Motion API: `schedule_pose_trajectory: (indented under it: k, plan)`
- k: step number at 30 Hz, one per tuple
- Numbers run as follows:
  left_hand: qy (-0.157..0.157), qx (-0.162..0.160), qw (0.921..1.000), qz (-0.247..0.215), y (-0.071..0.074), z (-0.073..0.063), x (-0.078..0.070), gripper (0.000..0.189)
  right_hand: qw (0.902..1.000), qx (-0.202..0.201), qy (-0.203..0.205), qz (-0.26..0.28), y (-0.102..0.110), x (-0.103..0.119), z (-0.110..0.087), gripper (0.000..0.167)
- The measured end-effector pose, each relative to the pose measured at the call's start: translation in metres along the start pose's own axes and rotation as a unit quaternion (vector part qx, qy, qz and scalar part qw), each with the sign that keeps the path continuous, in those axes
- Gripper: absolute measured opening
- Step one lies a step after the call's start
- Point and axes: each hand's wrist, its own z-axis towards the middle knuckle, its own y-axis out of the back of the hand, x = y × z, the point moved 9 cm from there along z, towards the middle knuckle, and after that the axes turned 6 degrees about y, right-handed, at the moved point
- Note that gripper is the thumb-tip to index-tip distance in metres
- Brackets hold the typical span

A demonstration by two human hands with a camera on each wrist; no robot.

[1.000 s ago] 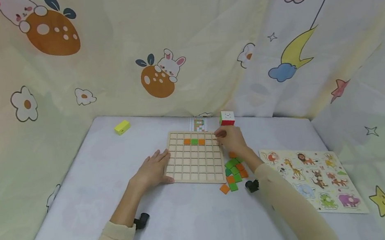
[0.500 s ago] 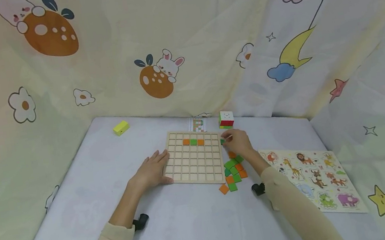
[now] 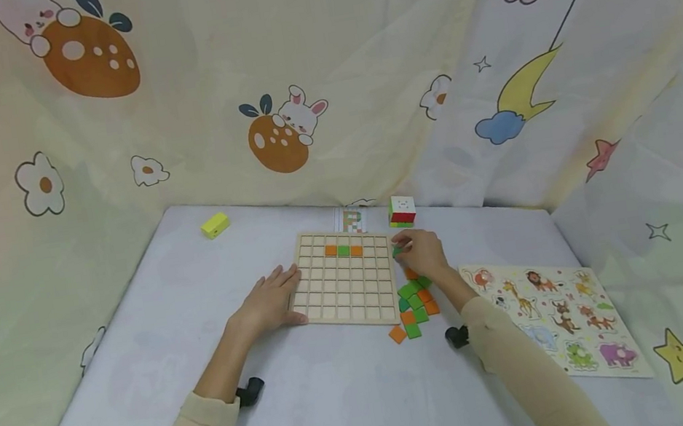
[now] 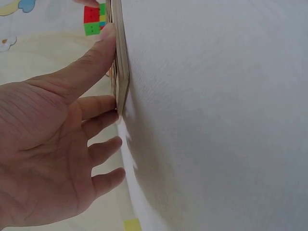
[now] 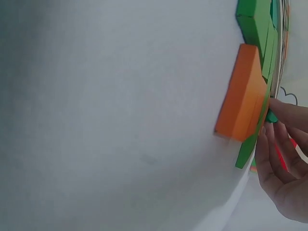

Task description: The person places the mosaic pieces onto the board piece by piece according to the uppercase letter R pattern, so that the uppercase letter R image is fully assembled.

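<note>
A square wooden grid board [image 3: 346,289] lies mid-table, with orange, green and orange tiles [image 3: 343,251] in a row near its far side. My left hand [image 3: 267,303] rests along the board's left edge, fingers spread. In the left wrist view, the thumb and fingertips of that hand [image 4: 53,125] touch the board's rim [image 4: 120,62]. Just off the far right corner, my right hand [image 3: 422,254] pinches a green tile [image 5: 272,116] between thumb and fingers. Below that hand, several loose orange and green tiles [image 3: 419,310] lie beside the board's right edge.
Behind the board lies a printed pattern card [image 3: 353,221], with a colourful cube [image 3: 402,210] to its right. A yellow block [image 3: 214,225] sits at the far left. An animal puzzle board [image 3: 569,319] lies on the right, partly under the right sleeve [image 3: 523,362].
My right hand has moved right from over the board's far right corner to just beside it, where a green tile now shows at its fingertips. The left hand stays in place.
</note>
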Motion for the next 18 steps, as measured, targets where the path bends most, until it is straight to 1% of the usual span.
schedule_pose_trajectory:
  k: [7,11,14,18]
  plan:
    - [0.0,0.004,1.0,0.0,0.0005,-0.0002,0.0001,0.101,0.9995,-0.027,-0.007,0.012,0.0072,-0.004,-0.0003,0.023]
    - [0.001,0.007,1.0,-0.002,0.0003,-0.0004,-0.0002,0.102,0.9983,-0.043,-0.018,0.036,0.0101,-0.0057,0.002,0.023]
    - [0.002,0.008,1.0,-0.005,0.0001,-0.0007,0.0,0.102,0.997,-0.046,-0.02,0.058,0.0096,-0.0039,0.0047,0.025]
    - [0.001,0.006,1.0,-0.004,0.0004,-0.001,-0.0007,0.102,0.9962,-0.043,-0.009,0.075,0.0055,0.0009,0.0092,0.026]
